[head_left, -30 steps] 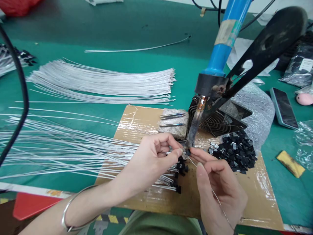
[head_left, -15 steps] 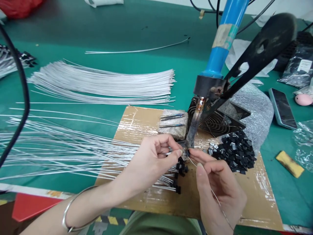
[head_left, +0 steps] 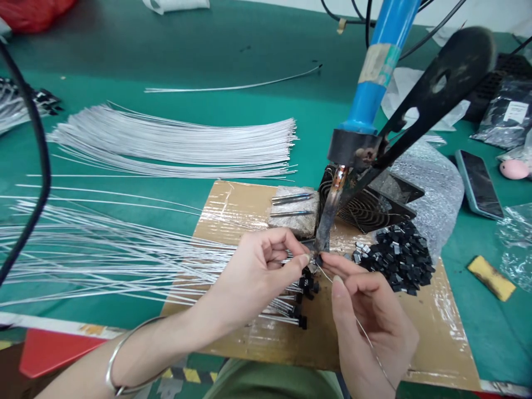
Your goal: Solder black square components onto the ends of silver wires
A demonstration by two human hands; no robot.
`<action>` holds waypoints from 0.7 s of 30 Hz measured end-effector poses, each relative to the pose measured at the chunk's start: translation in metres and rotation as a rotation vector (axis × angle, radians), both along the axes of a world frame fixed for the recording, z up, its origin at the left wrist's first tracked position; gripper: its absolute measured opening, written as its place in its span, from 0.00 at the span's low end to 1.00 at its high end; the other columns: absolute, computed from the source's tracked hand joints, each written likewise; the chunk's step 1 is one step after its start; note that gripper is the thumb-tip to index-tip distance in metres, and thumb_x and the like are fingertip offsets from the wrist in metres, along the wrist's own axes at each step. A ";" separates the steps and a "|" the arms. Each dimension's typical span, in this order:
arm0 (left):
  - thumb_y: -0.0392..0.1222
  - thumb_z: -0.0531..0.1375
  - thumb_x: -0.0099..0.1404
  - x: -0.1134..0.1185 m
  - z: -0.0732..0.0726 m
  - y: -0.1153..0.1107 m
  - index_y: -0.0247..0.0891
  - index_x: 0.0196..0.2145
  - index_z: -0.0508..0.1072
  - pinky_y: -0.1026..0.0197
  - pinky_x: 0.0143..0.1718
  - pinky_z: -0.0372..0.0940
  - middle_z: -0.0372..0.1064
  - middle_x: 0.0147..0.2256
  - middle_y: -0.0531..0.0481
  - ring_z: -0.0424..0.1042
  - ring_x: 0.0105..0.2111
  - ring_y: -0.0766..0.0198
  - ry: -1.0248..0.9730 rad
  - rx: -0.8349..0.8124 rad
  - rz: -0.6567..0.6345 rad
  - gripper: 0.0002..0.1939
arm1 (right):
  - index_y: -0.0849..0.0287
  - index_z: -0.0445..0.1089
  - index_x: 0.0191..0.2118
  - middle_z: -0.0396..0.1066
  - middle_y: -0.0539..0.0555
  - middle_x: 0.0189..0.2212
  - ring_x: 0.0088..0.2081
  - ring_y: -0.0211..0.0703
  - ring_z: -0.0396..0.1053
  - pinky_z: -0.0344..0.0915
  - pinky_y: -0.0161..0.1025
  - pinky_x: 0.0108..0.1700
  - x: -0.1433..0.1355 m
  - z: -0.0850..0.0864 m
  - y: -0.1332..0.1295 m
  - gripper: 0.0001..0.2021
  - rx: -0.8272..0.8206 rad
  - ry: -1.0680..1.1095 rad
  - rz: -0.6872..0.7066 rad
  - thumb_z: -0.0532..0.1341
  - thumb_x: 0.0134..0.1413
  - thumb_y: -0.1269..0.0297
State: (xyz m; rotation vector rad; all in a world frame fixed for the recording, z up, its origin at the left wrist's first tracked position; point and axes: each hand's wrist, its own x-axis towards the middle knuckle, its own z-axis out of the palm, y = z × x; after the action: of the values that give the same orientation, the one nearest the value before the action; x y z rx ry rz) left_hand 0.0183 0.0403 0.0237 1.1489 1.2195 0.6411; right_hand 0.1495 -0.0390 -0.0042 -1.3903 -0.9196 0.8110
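My left hand is closed in a pinch just below the soldering iron, with a thin wire end at its fingertips. My right hand holds a strand of solder wire between thumb and fingers. Its extended fingertip touches a small black connector at the iron's tip. The iron is fixed at a slant, blue handle up, in a black metal holder. Fingers partly hide the joint between wire and connector. Under my left forearm lie white wires, several ending in black connectors.
A pile of black connectors lies right of the iron on a taped cardboard sheet. Behind it stands a fan. A block with metal tips, a white wire bundle, a phone and a yellow sponge surround the hands.
Both hands stay at the iron's tip with almost the same grip. My right hand has shifted very slightly left; the view itself has moved a little.
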 end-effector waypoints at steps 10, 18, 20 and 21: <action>0.43 0.64 0.59 0.000 -0.001 0.000 0.35 0.26 0.73 0.65 0.26 0.56 0.67 0.23 0.54 0.61 0.24 0.68 0.010 0.018 0.006 0.09 | 0.55 0.69 0.31 0.83 0.50 0.47 0.49 0.36 0.80 0.74 0.31 0.55 0.001 -0.001 0.000 0.09 0.018 0.004 0.008 0.63 0.66 0.68; 0.42 0.64 0.59 0.000 0.000 0.001 0.35 0.25 0.73 0.66 0.25 0.55 0.66 0.22 0.55 0.61 0.23 0.69 0.011 0.024 0.009 0.09 | 0.54 0.69 0.32 0.83 0.49 0.46 0.50 0.34 0.79 0.73 0.29 0.55 0.001 -0.003 0.000 0.09 0.025 0.034 0.019 0.63 0.66 0.69; 0.43 0.64 0.59 -0.001 -0.001 0.000 0.35 0.26 0.73 0.66 0.25 0.55 0.66 0.22 0.54 0.61 0.23 0.69 0.026 0.019 0.005 0.09 | 0.54 0.69 0.32 0.82 0.49 0.47 0.49 0.34 0.80 0.73 0.29 0.55 0.001 -0.004 0.000 0.09 0.021 0.040 0.023 0.63 0.66 0.68; 0.43 0.64 0.59 -0.001 -0.002 0.001 0.35 0.26 0.73 0.65 0.25 0.56 0.66 0.22 0.54 0.61 0.23 0.68 0.031 0.018 0.004 0.09 | 0.54 0.68 0.32 0.82 0.49 0.47 0.49 0.34 0.80 0.73 0.29 0.55 0.001 -0.004 0.000 0.09 0.016 0.040 0.023 0.62 0.66 0.68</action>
State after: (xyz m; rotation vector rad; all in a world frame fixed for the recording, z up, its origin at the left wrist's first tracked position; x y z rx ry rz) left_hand 0.0170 0.0408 0.0216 1.1760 1.2441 0.6406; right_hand 0.1508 -0.0388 -0.0082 -1.3474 -0.9107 0.8442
